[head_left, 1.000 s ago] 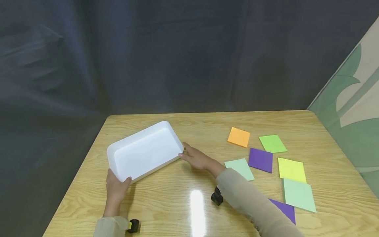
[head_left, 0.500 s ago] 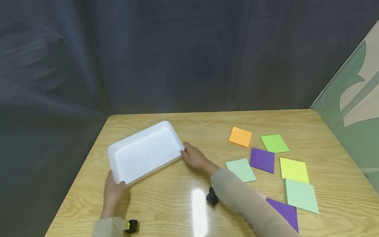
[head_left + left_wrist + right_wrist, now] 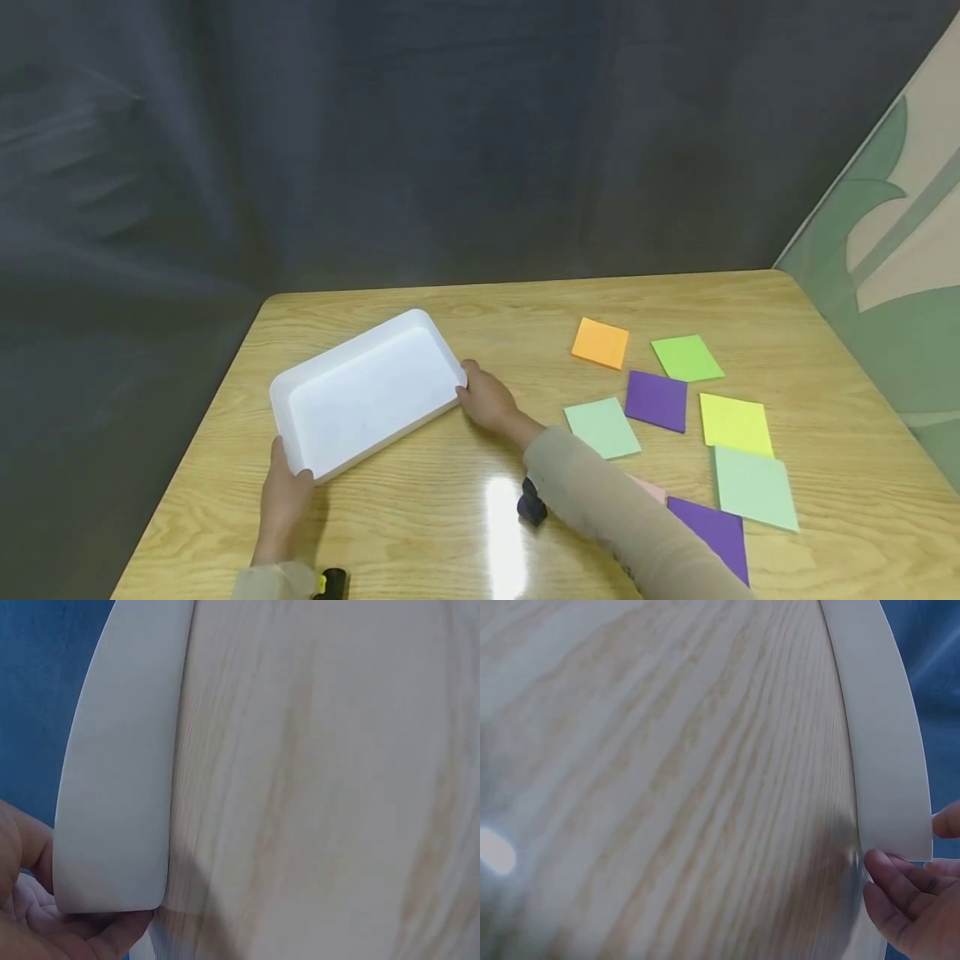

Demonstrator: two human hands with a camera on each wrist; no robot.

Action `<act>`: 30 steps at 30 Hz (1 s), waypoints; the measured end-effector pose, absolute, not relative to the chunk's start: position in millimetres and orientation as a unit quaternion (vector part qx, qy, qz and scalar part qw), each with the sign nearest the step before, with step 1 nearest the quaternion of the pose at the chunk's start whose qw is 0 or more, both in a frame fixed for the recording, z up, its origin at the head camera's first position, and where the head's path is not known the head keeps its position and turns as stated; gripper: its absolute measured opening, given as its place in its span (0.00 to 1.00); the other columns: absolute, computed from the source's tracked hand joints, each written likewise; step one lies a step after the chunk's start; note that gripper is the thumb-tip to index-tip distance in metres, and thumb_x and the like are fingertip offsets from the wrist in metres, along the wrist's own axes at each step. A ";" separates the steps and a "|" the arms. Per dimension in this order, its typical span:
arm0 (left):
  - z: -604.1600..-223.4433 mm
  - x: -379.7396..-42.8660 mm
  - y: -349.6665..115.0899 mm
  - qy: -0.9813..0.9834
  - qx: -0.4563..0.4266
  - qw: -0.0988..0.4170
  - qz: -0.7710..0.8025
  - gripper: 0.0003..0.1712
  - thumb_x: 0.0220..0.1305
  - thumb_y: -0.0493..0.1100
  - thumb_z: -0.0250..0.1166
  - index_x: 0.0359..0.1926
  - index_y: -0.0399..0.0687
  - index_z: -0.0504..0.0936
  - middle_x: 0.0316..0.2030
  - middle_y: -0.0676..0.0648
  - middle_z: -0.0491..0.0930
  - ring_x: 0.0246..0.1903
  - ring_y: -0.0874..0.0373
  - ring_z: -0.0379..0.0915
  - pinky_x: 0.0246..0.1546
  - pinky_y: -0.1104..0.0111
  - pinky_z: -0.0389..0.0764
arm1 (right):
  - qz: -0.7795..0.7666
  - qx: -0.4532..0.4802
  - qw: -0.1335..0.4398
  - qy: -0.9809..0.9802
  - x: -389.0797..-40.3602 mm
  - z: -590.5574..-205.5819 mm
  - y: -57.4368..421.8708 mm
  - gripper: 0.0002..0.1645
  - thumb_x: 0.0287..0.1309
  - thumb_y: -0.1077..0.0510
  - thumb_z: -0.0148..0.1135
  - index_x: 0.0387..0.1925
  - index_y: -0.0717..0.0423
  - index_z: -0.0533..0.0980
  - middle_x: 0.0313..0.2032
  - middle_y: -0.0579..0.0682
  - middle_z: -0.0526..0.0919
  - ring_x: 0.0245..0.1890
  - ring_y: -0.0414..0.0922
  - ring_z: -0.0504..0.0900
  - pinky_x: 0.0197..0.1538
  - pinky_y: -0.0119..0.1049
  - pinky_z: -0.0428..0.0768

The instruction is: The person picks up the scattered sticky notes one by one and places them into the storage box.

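Note:
A shallow white rectangular tray (image 3: pixel 375 396), bare inside, stands at a slant on the left half of the table. My left hand (image 3: pixel 285 500) grips its near left corner, thumb over the rim. At the right end, my right hand (image 3: pixel 489 402) holds the other near corner. The left wrist view shows the tray's outer wall (image 3: pixel 116 787) with the fingers of the left hand (image 3: pixel 45 915) against its end. In the right wrist view the right hand (image 3: pixel 915 900) pinches the corner between thumb and fingers. Fingers under the tray are partly hidden.
Several coloured square pads lie on the right: orange (image 3: pixel 601 343), green (image 3: pixel 687 358), purple (image 3: pixel 657 401), yellow (image 3: pixel 737 424), and pale green (image 3: pixel 754 487). A pink one (image 3: pixel 649 488) is partly behind the right sleeve (image 3: pixel 622 517). A dark curtain (image 3: pixel 480 142) hangs behind the table.
The tray's near left corner has come slightly toward me along with my left hand. The right hand has settled closer round its corner. The head view has shifted a little.

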State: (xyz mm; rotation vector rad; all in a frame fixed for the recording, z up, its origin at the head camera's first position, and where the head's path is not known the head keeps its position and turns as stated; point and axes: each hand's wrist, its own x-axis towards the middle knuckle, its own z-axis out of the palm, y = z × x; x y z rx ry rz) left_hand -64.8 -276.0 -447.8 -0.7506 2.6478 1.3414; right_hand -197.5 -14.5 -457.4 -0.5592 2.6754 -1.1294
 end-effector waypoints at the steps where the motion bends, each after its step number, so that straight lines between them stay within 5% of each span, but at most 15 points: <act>1: -448.4 -64.8 -275.4 0.864 -0.245 0.041 0.438 0.41 0.52 0.29 0.37 0.60 0.38 0.21 0.62 0.26 0.28 0.60 0.34 0.27 0.60 0.46 0.38 | -0.384 -0.187 0.093 0.899 -196.1 -457.3 -13.7 0.28 0.58 0.59 0.47 0.57 0.67 0.56 0.45 0.64 0.76 0.42 0.52 0.75 0.43 0.46 0.76; 10: -453.5 -65.0 -271.8 0.875 -0.237 0.012 0.423 0.39 0.51 0.25 0.34 0.61 0.35 0.25 0.62 0.24 0.31 0.60 0.33 0.29 0.59 0.45 0.39 | -0.393 -0.181 0.117 0.894 -184.8 -452.7 -4.1 0.26 0.54 0.61 0.47 0.55 0.65 0.58 0.43 0.61 0.77 0.31 0.45 0.73 0.36 0.44 0.76; 24: -453.2 -60.3 -268.1 0.897 -0.205 0.015 0.392 0.34 0.55 0.28 0.34 0.62 0.32 0.33 0.57 0.19 0.48 0.56 0.29 0.47 0.54 0.41 0.56 | -0.348 -0.166 0.146 0.911 -161.7 -443.8 20.6 0.31 0.50 0.60 0.46 0.55 0.74 0.54 0.17 0.52 0.70 0.13 0.43 0.62 0.15 0.35 0.60; 30: -453.7 -60.3 -264.4 0.896 -0.191 0.011 0.400 0.32 0.55 0.29 0.35 0.62 0.31 0.39 0.54 0.19 0.55 0.52 0.28 0.53 0.50 0.41 0.62 | -0.349 -0.165 0.174 0.906 -146.7 -445.8 36.7 0.33 0.51 0.60 0.45 0.57 0.73 0.52 0.17 0.49 0.69 0.12 0.41 0.59 0.16 0.35 0.60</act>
